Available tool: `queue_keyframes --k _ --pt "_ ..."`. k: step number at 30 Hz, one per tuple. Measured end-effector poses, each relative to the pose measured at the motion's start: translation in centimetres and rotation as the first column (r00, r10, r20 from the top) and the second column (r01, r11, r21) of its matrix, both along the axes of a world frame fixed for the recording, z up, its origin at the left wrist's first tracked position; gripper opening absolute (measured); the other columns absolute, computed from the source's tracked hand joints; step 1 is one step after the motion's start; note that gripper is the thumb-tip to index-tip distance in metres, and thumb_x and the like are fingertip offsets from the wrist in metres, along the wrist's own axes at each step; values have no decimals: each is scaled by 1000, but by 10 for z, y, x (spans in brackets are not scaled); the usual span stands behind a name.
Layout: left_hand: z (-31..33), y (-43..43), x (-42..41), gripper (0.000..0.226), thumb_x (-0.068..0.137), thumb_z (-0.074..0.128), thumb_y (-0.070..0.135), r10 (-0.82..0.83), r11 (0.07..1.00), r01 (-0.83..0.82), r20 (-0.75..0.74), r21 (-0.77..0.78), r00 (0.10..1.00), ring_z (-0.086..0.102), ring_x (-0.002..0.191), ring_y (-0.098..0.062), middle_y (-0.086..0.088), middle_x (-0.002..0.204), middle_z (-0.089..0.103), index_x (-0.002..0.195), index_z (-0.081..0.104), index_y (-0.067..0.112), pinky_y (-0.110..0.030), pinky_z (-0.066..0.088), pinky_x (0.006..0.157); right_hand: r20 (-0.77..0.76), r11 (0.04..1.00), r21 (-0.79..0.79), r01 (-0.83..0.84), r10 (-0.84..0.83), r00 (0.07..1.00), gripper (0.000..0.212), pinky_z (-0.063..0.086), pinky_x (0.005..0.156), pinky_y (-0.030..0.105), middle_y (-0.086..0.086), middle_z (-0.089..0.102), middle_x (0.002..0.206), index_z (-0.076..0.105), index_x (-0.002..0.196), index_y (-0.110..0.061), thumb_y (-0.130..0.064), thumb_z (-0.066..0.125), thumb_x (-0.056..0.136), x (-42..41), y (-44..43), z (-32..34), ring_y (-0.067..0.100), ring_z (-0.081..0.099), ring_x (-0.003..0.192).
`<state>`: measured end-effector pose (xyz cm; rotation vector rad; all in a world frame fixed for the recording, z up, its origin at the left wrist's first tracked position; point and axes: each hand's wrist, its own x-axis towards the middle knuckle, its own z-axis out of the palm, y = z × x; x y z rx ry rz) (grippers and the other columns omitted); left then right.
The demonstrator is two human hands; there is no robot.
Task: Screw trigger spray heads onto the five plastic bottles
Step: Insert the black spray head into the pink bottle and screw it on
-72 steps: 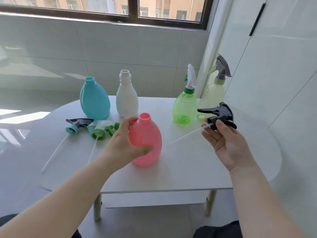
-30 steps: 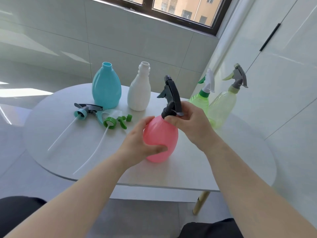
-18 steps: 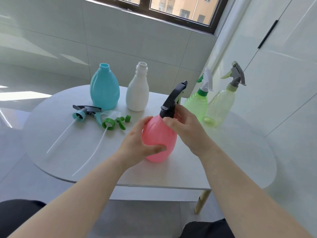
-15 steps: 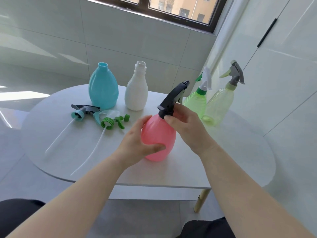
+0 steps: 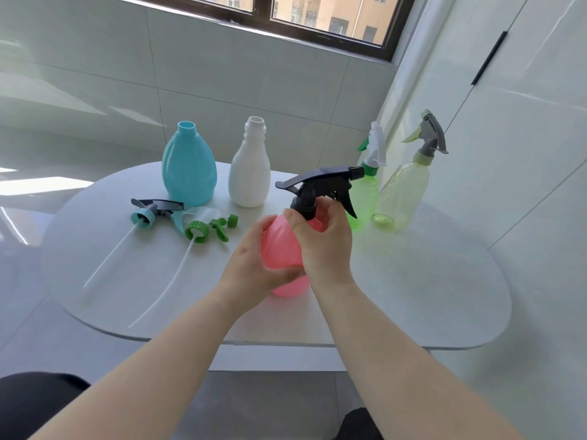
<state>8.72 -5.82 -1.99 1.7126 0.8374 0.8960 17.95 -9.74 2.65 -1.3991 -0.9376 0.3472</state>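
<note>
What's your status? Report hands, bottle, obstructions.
Left hand steadies pink bottle. Right hand grips black trigger head at its collar, seated on neck. Nothing in the way.

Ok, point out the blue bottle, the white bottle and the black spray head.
blue bottle (image 5: 189, 173): head view, middle of its body.
white bottle (image 5: 249, 177): head view, middle of its body.
black spray head (image 5: 320, 182): head view, top housing above the collar.
</note>
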Motion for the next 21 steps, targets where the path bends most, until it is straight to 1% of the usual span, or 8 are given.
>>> queue_keyframes --k 3,7,9,11,14,17,19,21 --pt "0 1 0 83 55 80 26 -8 1000 8 2 -4 1000 49 95 -7 16 108 48 126 36 30 -20 40 74 -40 999 -44 -14 12 999 29 36 66 -2 -21 51 83 46 82 -32 -21 71 71 -1 3 0 -14 51 74" --pt "-2 4 -1 82 54 80 27 -27 999 28 15 -20 1000 46 91 10 32 100 43 123 36 35 -12 39 67 -15 986 -141 -85 84 996 34 37 82 19 -6 53 102 46 105 -17 -25 64 77 1 1 -2 10 50 95" --pt "-2 7 -2 81 54 80 28 -42 999 42 8 -23 999 45 93 12 32 101 43 121 37 39 -10 38 67 39 975 -152 -164 172 984 31 38 77 11 -5 54 105 47 109 -17 -24 58 81 5 -4 -4 9 50 95" --pt "-2 10 -4 75 55 81 25 -66 998 66 -4 -20 998 45 94 13 31 103 44 111 38 48 -5 40 66 49 961 -130 -245 253 966 23 37 74 2 -11 56 98 51 104 -24 -22 52 81 11 -9 -4 -1 52 89" --pt "-1 12 -5 74 55 81 23 -93 995 93 -13 -28 996 43 94 17 31 102 45 100 34 57 4 36 65 -9 959 -68 -276 276 961 23 41 80 5 -14 59 98 56 99 -33 -15 51 86 20 -11 -3 -8 53 89" --pt "0 14 -5 74 48 78 33 -94 995 93 -15 -36 995 48 101 3 30 105 45 105 35 53 -11 38 79 -56 973 9 -229 229 972 28 44 76 7 -18 62 88 60 84 -40 -11 57 83 20 -8 -5 -11 57 80" --pt "-1 16 -5 76 48 79 32 -103 994 102 -24 -33 994 47 108 -11 26 107 46 109 36 48 -25 37 88 -100 978 50 -202 206 973 25 45 73 12 -13 63 82 60 80 -35 -10 63 78 19 -7 -7 -5 58 74" --pt "-1 17 -6 78 48 80 30 -111 994 110 -37 -24 993 46 112 -16 16 112 50 111 37 46 -30 37 91 -71 980 60 -188 192 979 24 44 71 13 -8 58 81 53 81 -30 -11 66 74 17 -6 -9 -1 55 73"
